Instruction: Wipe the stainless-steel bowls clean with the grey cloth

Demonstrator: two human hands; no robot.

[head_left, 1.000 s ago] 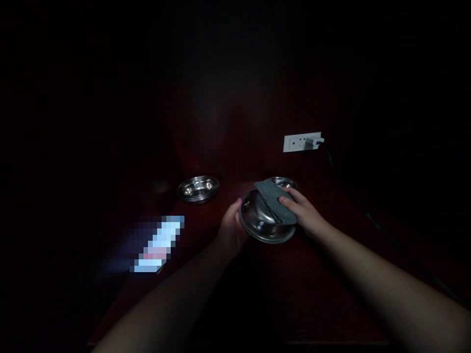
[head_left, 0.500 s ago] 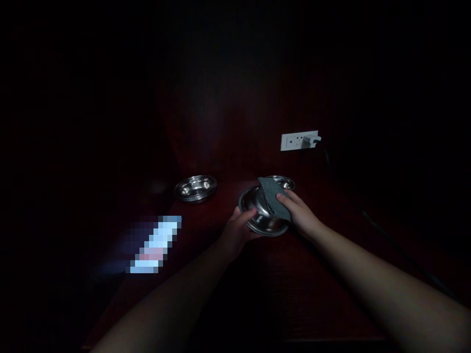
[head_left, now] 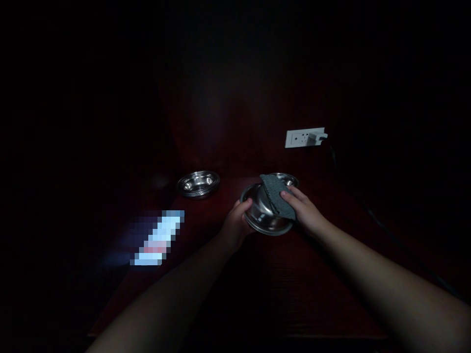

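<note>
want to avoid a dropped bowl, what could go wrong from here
The left hand holds the upturned metal bowl by one side, thumb on its outside, so the smooth metal might slip. The right hand holds a grey cloth against it; a hard push could twist the bowl loose. Another metal dish, partly hidden behind the cloth, looks close enough that it might get knocked.
</note>
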